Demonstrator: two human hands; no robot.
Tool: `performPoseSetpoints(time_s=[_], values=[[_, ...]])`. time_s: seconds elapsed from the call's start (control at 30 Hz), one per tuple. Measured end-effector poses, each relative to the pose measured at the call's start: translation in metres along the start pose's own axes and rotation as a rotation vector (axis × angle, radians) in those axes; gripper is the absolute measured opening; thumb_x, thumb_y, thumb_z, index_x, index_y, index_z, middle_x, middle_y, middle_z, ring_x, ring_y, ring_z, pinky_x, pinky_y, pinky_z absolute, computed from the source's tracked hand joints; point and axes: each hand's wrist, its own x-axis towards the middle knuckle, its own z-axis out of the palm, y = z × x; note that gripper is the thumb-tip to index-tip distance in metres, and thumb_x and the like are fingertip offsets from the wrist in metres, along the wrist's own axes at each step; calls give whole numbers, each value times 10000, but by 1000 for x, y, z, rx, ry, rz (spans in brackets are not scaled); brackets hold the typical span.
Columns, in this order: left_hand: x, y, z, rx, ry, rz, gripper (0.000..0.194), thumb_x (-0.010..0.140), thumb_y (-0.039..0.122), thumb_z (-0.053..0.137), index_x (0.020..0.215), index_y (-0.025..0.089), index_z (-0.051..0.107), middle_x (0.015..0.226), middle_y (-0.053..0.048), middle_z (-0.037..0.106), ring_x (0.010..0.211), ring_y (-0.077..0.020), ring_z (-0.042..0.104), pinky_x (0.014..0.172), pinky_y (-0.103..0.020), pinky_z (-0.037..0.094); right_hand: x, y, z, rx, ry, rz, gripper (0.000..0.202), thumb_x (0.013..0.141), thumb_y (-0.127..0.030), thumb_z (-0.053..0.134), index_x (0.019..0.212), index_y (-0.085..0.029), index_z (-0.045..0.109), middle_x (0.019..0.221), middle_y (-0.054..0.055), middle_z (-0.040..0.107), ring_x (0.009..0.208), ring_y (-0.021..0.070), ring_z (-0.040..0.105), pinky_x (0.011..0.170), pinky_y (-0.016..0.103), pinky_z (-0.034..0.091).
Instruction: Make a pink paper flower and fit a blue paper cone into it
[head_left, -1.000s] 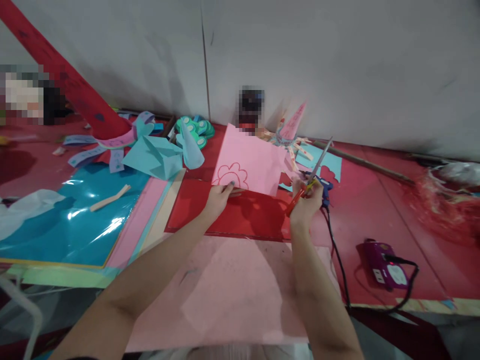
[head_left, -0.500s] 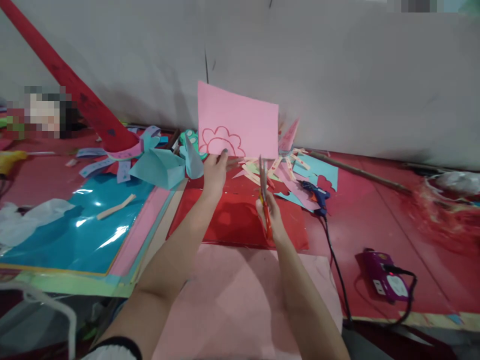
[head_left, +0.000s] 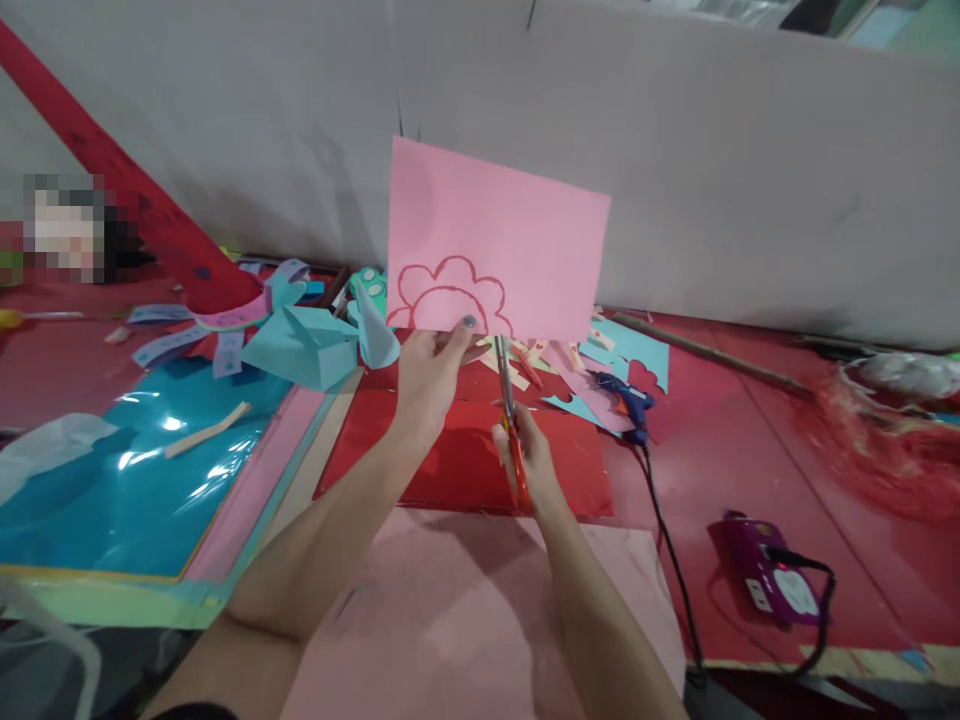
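Note:
A pink sheet point(head_left: 525, 230) with half a flower drawn in red at its lower left stands upright in my left hand point(head_left: 435, 375), pinched at the bottom edge, thumb over the drawing. My right hand point(head_left: 529, 450) grips orange-handled scissors point(head_left: 506, 400) that point up. The blade tips are at the sheet's bottom edge, close to the right end of the drawn flower. Red sheets point(head_left: 450, 460) lie on the table below both hands.
Left are a blue glossy sheet point(head_left: 142, 480), folded teal paper point(head_left: 307, 350) and a tall red cone point(head_left: 165, 230). Right are a blue glue gun point(head_left: 630, 400) with a cord, a stick point(head_left: 712, 355), a purple power box point(head_left: 772, 575) and red netting point(head_left: 877, 440). Paper scraps lie behind my hands.
The pink sheet looks larger and nearer. The scissors have shifted left relative to the sheet, from its right corner to its bottom edge by the drawing. The view has shifted slightly.

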Motion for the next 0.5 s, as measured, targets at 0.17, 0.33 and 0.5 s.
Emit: performPoseSetpoints(time_s=[0.17,0.33,0.5], values=[[-1,-5,0,-76,56,41,257,706,354,697,636,144,567,590,7,594,809,-211,697,826,-350,569,1,-4,-3,-22,16,-19,366,790,-445,551,1058,-199,520,716,-30,422,593,94,401,559,224,372],[-7,-6,5,-106,-3,-39,235,707,332,684,648,138,565,608,-9,629,780,-225,706,792,-364,581,2,-2,-4,66,-19,-3,371,829,-509,489,1043,-207,501,699,-39,368,543,79,370,513,219,355],[-12,-7,10,-32,-20,-124,121,726,239,624,691,132,580,676,-42,679,791,-243,709,749,-351,587,3,2,-5,69,19,27,370,829,-528,488,1029,-219,514,663,-45,372,523,77,368,488,208,351]])
